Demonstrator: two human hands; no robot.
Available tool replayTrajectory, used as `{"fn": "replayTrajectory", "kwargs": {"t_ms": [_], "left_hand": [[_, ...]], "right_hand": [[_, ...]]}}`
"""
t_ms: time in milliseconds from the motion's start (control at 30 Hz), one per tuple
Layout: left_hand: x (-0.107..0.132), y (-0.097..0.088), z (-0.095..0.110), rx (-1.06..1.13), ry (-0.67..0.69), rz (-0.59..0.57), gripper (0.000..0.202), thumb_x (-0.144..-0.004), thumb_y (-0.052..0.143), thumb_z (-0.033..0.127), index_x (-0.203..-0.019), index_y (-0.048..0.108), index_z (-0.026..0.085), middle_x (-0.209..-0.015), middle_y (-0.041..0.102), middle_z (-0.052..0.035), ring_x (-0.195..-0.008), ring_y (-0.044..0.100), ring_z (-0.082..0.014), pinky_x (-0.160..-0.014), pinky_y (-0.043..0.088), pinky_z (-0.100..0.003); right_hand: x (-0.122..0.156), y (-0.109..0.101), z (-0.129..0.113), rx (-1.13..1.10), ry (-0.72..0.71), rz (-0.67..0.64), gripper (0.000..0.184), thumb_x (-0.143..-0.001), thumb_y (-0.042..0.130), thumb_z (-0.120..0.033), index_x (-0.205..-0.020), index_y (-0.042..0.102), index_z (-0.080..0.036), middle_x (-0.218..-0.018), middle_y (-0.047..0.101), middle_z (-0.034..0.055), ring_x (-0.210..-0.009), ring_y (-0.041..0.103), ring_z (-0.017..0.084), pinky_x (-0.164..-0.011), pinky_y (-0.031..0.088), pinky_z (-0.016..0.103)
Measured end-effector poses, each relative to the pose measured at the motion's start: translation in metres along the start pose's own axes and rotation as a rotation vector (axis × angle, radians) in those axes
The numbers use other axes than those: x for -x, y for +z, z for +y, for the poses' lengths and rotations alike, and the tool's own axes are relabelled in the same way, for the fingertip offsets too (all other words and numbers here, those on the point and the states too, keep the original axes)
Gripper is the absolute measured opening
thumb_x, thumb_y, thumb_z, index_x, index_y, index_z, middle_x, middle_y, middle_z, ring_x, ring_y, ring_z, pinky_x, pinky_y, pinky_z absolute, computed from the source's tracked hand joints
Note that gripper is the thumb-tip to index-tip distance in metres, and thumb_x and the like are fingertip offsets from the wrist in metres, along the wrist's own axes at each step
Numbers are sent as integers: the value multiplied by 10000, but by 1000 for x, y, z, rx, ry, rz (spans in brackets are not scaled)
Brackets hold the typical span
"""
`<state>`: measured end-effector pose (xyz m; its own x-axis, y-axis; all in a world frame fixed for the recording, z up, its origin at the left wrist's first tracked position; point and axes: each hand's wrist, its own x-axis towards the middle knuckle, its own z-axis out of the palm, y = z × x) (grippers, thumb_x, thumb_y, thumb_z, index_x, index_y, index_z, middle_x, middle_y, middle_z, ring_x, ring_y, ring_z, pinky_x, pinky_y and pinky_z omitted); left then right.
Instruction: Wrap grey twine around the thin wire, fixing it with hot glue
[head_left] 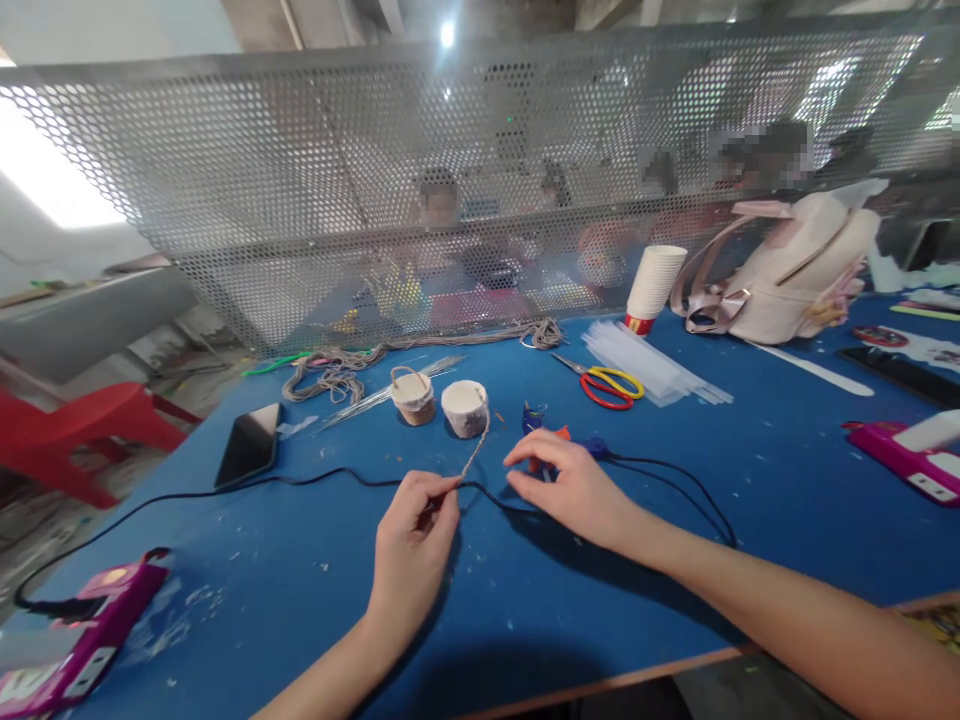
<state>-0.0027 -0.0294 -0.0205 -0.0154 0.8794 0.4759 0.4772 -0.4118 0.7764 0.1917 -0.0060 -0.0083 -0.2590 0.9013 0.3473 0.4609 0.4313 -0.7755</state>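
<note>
My left hand (415, 535) is closed in a pinch on the end of a thin beige cord (475, 455). The cord runs up to a small white cup (464, 408) standing on the table. Beside that cup is another small cup (412, 397) with a brown lower part and a cord handle arched over its top. My right hand (571, 487) hovers to the right of the cord, thumb and fingers apart, with nothing visible between them. Partly hidden behind its fingers lies a blue and orange glue gun (595, 447).
Scissors (611, 388), translucent strips (645, 360) and stacked paper cups (654, 285) lie behind my right hand. A black cable (315, 480) crosses the blue table (300, 600). At left are a phone (250, 444) and power strip (105, 630). A perforated metal screen (300, 200) borders the back.
</note>
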Motion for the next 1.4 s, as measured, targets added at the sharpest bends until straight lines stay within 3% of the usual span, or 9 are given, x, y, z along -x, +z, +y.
{"fn": "replayTrajectory", "kwargs": {"t_ms": [200, 533, 867, 1167, 1400], "left_hand": [[0, -1, -1, -42, 118, 12, 94, -813, 561, 179, -815, 651, 204, -734, 586, 5, -621, 556, -114, -531, 433, -218], [4, 4, -2, -60, 126, -7, 95, -808, 561, 183, -793, 652, 205, -714, 583, 11, -602, 554, -113, -539, 431, -230], [3, 2, 3, -46, 20, -37, 101, -799, 557, 228, -761, 649, 209, -706, 596, 0, -601, 551, -131, -544, 432, -241], [2, 1, 1, 63, -165, -76, 134, -799, 563, 301, -757, 642, 201, -694, 596, 2, -541, 515, -120, -502, 419, -231], [-1, 2, 8, 206, -294, -123, 145, -764, 593, 328, -756, 625, 187, -552, 528, 41, -455, 452, -102, -455, 391, -221]], "right_hand": [[0, 36, -23, -377, 201, -5, 115, -719, 669, -263, -788, 645, -175, -789, 613, 5, -675, 504, 118, -638, 420, 247], [-1, 44, -22, -564, 287, 54, 114, -717, 627, -274, -696, 603, -164, -667, 579, -18, -639, 505, 116, -614, 418, 244], [1, 44, -24, -579, 301, 52, 95, -712, 609, -269, -687, 582, -181, -659, 553, -19, -627, 473, 118, -599, 408, 248], [4, 41, -26, -626, 320, 67, 117, -709, 617, -289, -689, 579, -180, -644, 534, -29, -617, 461, 114, -610, 384, 253], [3, 44, -22, -732, 370, 61, 141, -706, 646, -310, -705, 592, -180, -658, 522, -31, -629, 447, 108, -612, 372, 244]]}}
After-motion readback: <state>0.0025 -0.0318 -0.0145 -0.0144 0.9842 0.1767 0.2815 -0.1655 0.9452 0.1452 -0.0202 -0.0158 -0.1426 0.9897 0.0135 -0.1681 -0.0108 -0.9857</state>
